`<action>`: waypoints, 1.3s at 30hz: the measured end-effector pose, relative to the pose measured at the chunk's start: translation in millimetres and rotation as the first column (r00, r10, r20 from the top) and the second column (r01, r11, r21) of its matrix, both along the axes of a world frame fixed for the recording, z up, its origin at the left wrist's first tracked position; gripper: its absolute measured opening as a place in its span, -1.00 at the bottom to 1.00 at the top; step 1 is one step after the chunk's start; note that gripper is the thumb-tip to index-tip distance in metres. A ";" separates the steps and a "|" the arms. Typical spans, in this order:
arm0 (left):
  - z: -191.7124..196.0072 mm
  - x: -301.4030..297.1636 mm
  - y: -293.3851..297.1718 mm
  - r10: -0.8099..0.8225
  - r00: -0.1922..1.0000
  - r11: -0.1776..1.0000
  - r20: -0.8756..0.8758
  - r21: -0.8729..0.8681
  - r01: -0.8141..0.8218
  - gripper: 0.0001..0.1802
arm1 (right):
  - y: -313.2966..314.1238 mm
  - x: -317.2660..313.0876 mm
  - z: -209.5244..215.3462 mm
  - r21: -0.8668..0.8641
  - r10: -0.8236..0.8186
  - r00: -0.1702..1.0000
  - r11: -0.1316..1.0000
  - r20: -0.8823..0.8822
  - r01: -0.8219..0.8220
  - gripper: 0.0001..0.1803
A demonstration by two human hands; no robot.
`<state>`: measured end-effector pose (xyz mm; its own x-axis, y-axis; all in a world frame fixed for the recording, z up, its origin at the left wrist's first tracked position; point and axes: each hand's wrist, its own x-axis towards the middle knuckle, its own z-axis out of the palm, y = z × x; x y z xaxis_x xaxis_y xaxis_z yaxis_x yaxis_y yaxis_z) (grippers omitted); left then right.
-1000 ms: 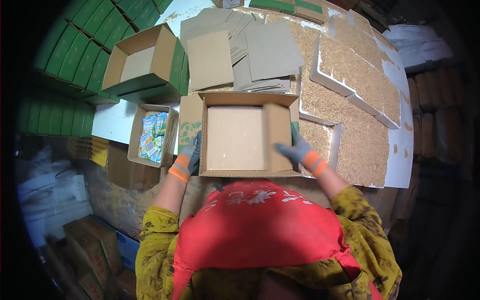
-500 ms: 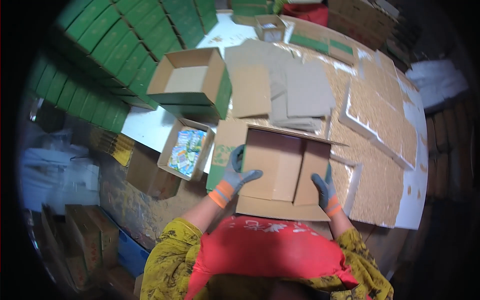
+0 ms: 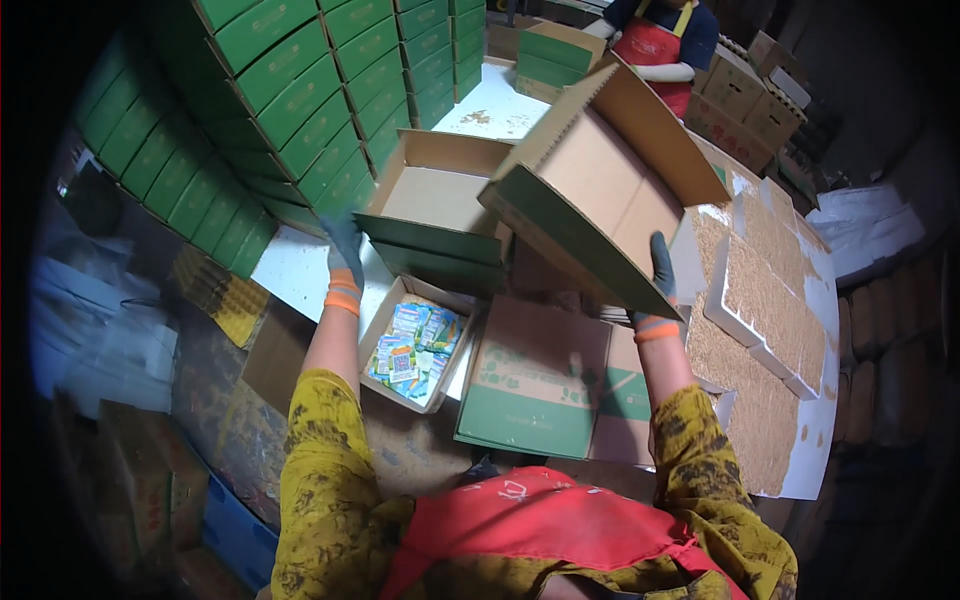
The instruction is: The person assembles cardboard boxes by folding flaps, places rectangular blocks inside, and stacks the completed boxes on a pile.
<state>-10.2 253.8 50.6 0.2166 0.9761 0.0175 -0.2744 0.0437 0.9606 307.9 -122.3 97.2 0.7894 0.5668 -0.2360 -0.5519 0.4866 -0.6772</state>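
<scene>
My right hand (image 3: 662, 275), in a grey glove with an orange cuff, grips the near right corner of an open cardboard box (image 3: 605, 185). The box is raised and tilted, brown inside and green outside; the fingers are partly behind it. My left hand (image 3: 345, 255), gloved alike, is beside the left corner of a stack of open green boxes (image 3: 430, 245). Motion smears its fingers, and I cannot tell whether it touches the stack. Below the raised box lies a flat folded green-and-brown carton (image 3: 535, 375). A small carton (image 3: 437, 402) holding colourful packets (image 3: 405, 350) stands to its left.
Tall rows of green boxes (image 3: 300, 110) stand at the left. Shallow white trays of brown grains (image 3: 770, 300) cover the right of the white table (image 3: 820, 440). At the far side is another person in a red apron (image 3: 655, 55), near stacked brown cartons (image 3: 740, 100).
The open box has moved up and away from me and tilted, uncovering the folded carton. My left hand has left it and moved left to the green stack. A person now shows at the back.
</scene>
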 end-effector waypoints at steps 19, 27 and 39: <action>-8.5 15.8 -86.3 0.260 0.912 0.839 -0.318 0.541 -0.050 -0.50 | 63.7 -75.1 -28.6 -0.557 0.374 0.758 0.831 0.535 -0.018 -0.25; -62.7 30.7 -320.5 0.066 0.342 0.570 -0.937 0.317 0.758 -0.09 | -237.7 -20.6 -179.9 -0.973 0.103 0.970 0.100 0.219 0.209 -0.02; -94.3 31.6 -333.6 0.107 0.427 0.628 -0.898 0.394 0.671 -0.15 | -238.9 -62.4 -128.8 -0.920 0.371 0.845 0.088 0.386 0.382 -0.01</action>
